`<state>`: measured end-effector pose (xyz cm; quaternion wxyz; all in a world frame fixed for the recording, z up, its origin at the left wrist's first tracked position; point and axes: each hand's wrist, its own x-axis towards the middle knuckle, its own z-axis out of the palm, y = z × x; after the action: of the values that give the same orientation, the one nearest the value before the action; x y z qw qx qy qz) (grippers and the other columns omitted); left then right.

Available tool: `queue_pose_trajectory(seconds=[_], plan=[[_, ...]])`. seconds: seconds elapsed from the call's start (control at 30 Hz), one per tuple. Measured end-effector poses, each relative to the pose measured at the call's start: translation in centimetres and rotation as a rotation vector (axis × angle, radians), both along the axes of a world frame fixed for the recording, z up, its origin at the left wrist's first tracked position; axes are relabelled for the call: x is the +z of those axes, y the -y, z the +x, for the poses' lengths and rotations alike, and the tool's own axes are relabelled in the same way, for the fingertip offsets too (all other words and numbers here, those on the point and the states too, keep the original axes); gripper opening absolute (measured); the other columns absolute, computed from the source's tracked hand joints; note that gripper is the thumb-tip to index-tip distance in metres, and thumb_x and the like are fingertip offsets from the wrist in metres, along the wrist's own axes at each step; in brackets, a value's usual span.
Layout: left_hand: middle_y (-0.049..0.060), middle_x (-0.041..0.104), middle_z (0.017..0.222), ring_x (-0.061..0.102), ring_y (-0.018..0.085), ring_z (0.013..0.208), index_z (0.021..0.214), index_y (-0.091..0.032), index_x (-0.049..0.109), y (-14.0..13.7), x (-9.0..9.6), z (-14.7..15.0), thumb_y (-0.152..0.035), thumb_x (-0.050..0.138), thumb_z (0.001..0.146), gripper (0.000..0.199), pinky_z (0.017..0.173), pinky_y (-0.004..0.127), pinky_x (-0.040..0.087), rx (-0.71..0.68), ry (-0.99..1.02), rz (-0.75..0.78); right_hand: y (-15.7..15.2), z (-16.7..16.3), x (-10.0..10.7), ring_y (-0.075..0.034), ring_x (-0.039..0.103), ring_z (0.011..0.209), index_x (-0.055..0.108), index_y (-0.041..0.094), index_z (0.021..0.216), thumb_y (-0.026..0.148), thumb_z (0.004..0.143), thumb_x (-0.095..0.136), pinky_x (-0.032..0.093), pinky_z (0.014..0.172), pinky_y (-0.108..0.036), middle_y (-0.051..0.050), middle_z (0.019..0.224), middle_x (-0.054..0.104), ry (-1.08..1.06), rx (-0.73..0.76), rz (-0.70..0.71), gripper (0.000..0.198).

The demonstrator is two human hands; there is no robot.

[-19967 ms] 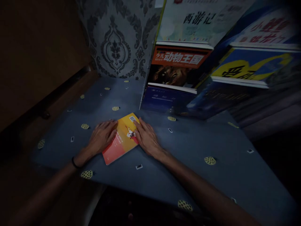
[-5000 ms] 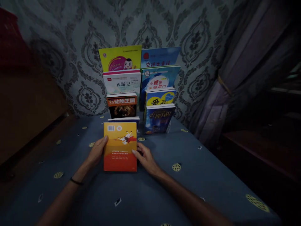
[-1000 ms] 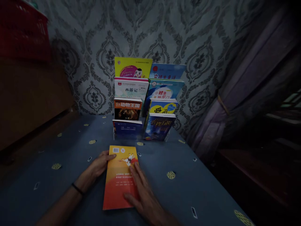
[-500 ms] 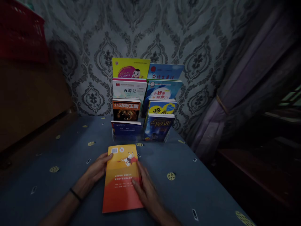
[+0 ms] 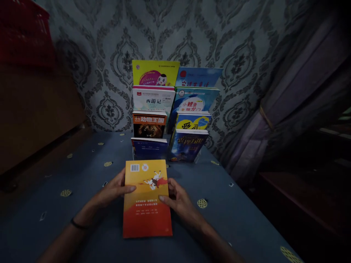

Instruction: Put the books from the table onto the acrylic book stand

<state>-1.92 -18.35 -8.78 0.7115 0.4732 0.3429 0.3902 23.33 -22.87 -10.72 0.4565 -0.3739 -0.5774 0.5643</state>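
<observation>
An orange and yellow book (image 5: 146, 223) is held between both hands, its back cover with a barcode facing me and its print upside down. At its left edge my left hand (image 5: 117, 188) grips it, thumb on the cover and fingers hidden behind. My right hand (image 5: 178, 199) clasps the right edge the same way. Just beyond the book, a clear stand (image 5: 197, 157) holds two stepped columns of books. In front on the left is a dark blue book (image 5: 150, 149); on the right, another blue book with gold lettering (image 5: 189, 146).
The blue patterned tablecloth (image 5: 90, 175) runs back to a papered wall (image 5: 109, 73). A tied curtain (image 5: 249, 135) hangs at the right. On the left, a red container (image 5: 24, 33) sits above a brown wooden surface (image 5: 35, 113).
The book has come up more squarely toward me. My right hand has shifted from lying along its edge to gripping it with the thumb in front. The view has shifted slightly.
</observation>
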Motion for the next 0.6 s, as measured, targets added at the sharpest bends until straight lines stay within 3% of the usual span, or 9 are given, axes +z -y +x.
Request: queue_pose_trajectory(seconds=[0.13,0.23,0.43,0.6], plan=[[0.01,0.065,0.133,0.061,0.031,0.123,0.131,-0.023,0.053,0.9,1.9,-0.3,-0.031,0.079,0.081,0.057,0.099,0.039,0.054,0.005,-0.11,0.318,0.2,0.7,0.5,-0.023,0.068,0.1,0.059,0.023,0.106,0.04,0.091,0.063,0.056,0.086,-0.037,-0.008,0.107,0.071,0.274,-0.195,0.358,0.024],[0.007,0.065,0.132,0.061,0.028,0.121,0.131,-0.025,0.055,1.4,1.5,-0.9,-0.039,0.072,0.087,0.049,0.1,0.039,0.054,0.01,-0.264,0.425,0.6,1.3,-0.4,-0.022,0.068,0.095,0.06,0.025,0.107,0.035,0.094,0.06,0.056,0.081,-0.034,-0.006,0.103,0.071,0.414,-0.285,0.506,0.017],[0.005,0.071,0.118,0.065,0.028,0.11,0.119,-0.027,0.065,1.6,-1.5,-2.1,-0.048,0.066,0.089,0.037,0.096,0.04,0.055,0.007,-0.574,0.573,1.3,1.8,-2.0,-0.02,0.069,0.081,0.061,0.027,0.11,0.033,0.097,0.057,0.058,0.071,-0.03,-0.004,0.095,0.073,0.485,-0.279,0.568,0.015],[0.006,0.073,0.116,0.067,0.028,0.102,0.12,-0.026,0.065,1.0,-1.2,-2.2,-0.046,0.062,0.091,0.035,0.086,0.037,0.057,-0.01,-0.672,0.678,0.3,1.9,-1.9,-0.018,0.068,0.079,0.061,0.025,0.109,0.038,0.095,0.06,0.056,0.067,-0.028,-0.004,0.095,0.073,0.432,-0.283,0.48,0.019]])
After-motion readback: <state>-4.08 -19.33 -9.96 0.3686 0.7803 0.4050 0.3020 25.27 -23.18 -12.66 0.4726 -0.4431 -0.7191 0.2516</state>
